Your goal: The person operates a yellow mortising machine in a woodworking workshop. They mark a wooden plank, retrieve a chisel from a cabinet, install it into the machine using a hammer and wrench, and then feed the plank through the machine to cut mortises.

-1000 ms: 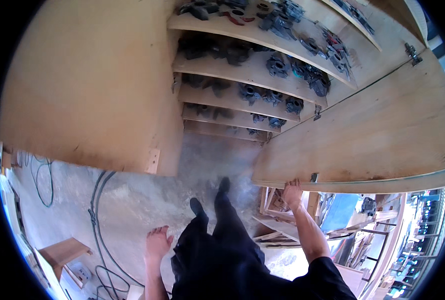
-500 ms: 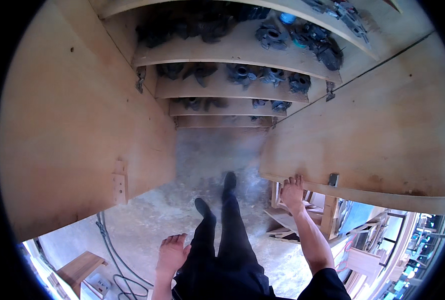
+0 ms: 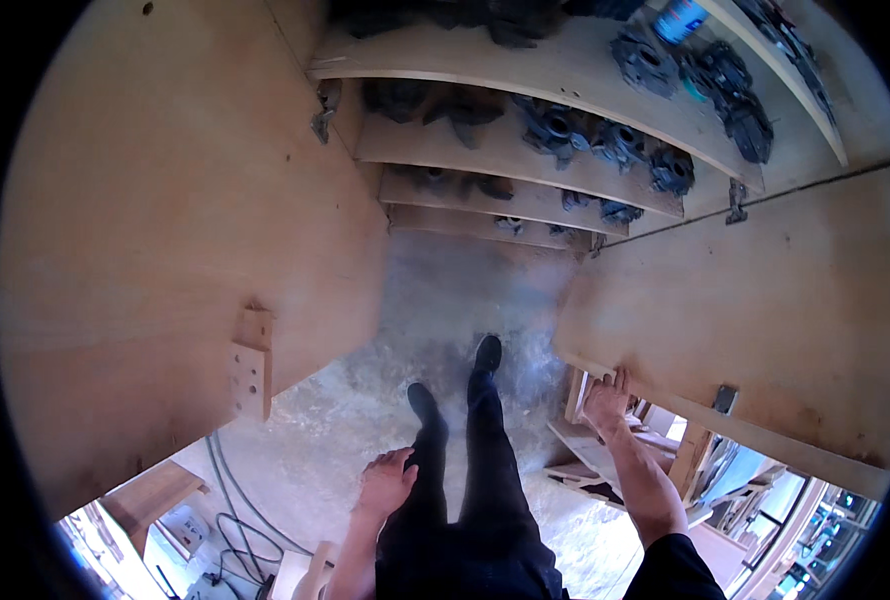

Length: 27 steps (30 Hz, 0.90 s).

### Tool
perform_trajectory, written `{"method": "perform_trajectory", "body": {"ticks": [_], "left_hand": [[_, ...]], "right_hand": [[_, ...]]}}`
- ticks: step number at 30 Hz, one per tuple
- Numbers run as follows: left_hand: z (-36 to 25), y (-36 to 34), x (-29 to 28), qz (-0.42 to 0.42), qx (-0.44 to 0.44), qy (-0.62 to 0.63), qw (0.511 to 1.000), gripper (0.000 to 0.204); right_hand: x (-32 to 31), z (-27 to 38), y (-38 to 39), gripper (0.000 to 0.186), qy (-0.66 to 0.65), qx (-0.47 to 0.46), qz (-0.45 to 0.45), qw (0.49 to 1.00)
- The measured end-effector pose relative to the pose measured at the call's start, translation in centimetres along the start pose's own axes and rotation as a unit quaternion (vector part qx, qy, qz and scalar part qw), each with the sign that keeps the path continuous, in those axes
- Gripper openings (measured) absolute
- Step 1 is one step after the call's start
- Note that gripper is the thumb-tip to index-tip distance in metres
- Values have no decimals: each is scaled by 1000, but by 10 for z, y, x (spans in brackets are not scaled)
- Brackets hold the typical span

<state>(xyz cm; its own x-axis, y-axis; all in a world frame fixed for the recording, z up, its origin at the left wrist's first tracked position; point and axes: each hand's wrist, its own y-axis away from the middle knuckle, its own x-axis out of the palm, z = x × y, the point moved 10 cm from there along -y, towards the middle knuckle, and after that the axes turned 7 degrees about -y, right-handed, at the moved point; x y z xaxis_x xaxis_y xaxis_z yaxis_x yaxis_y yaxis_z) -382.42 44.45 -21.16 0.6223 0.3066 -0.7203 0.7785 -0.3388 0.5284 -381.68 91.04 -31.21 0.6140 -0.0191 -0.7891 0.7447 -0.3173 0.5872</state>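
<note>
Head view: right hand (image 3: pixel 607 402), fingers hooked over edge of right door (image 3: pixel 745 310), open beside shelves (image 3: pixel 555 58). Left hand (image 3: pixel 389 482) half open, nothing seen in it, near leg (image 3: pixel 428 460). Cutters (image 3: pixel 557 124) along shelves. Left door (image 3: pixel 155 270) screens hose (image 3: pixel 214 447) partly; timber (image 3: pixel 689 462) past right door.

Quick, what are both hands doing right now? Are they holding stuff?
Left hand: open, loosely bent, holding nothing.
Right hand: closed over the lower edge of the right cabinet door.
</note>
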Motion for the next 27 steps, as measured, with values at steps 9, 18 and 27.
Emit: {"method": "perform_trajectory", "body": {"ticks": [9, 18, 27], "left_hand": [[42, -8, 93, 19, -68, 144, 987, 32], [119, 98, 130, 19, -251, 227, 941, 30], [155, 219, 130, -61, -323, 272, 904, 40]], "right_hand": [[29, 13, -40, 39, 6, -14, -24, 1000], [-212, 170, -114, 23, -230, -219, -286, 904], [-443, 298, -255, 42, -208, -231, -509, 803]]}}
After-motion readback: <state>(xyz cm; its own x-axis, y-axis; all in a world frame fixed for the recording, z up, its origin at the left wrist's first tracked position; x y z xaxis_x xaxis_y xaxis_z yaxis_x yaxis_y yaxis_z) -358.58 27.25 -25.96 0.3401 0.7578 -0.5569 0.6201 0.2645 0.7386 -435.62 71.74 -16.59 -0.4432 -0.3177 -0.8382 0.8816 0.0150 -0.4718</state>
